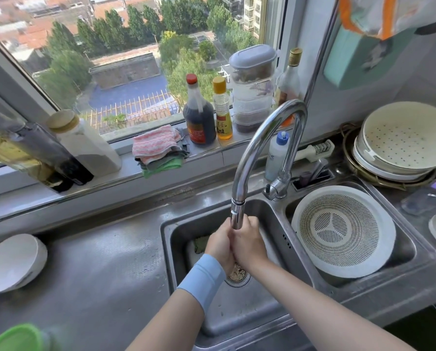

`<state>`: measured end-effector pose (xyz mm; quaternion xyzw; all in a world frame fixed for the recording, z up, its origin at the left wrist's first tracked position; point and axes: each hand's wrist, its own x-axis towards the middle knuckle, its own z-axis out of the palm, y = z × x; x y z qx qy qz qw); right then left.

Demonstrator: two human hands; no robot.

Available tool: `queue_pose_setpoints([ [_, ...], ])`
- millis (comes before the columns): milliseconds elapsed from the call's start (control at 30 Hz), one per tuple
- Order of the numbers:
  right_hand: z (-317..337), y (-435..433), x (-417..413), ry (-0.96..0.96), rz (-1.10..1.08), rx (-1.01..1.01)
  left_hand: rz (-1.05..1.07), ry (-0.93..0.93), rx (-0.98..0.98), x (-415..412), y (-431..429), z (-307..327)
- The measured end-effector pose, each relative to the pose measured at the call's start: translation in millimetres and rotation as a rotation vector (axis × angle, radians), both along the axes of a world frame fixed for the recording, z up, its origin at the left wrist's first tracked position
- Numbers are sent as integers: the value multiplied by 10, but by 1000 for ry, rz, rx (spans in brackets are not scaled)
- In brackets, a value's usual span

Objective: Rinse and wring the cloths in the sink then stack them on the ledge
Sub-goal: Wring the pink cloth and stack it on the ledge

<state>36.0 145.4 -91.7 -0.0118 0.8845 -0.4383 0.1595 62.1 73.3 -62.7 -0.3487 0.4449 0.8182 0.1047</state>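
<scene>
Both hands are pressed together right under the faucet spout (236, 216), over the left sink basin (237, 307). My left hand (218, 245) wears a light blue wristband, and my right hand (248, 243) wraps against it from the right. No cloth shows between them, and their inner sides are hidden. A greenish scrap (201, 243) lies in the basin just left of my left hand. On the window ledge (125, 173) sits a stack of folded cloths (158, 150), pink-and-white striped on top, grey and green beneath.
Sauce and oil bottles (199, 115) and stacked food boxes (253, 87) stand on the ledge right of the cloths; jars (85, 143) stand to their left. A white colander (343, 231) fills the right basin. A white bowl (11, 262) lies on the steel counter at left.
</scene>
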Motion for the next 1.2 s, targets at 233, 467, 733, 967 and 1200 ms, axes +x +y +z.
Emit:
queue_pose_setpoints([
  [233,11,94,-23,87,233,229,-130,7,-186,78,-3,-26],
  [467,-28,62,-145,-488,-318,-361,-324,106,-345,188,6,-57],
  [733,-82,143,113,-522,-290,-791,-121,-29,-829,129,-221,-234],
  [967,-33,11,82,11,11,-15,96,-108,-54,163,31,-165],
  [1200,25,111,-40,-113,-42,171,-81,29,30,294,19,-58],
])
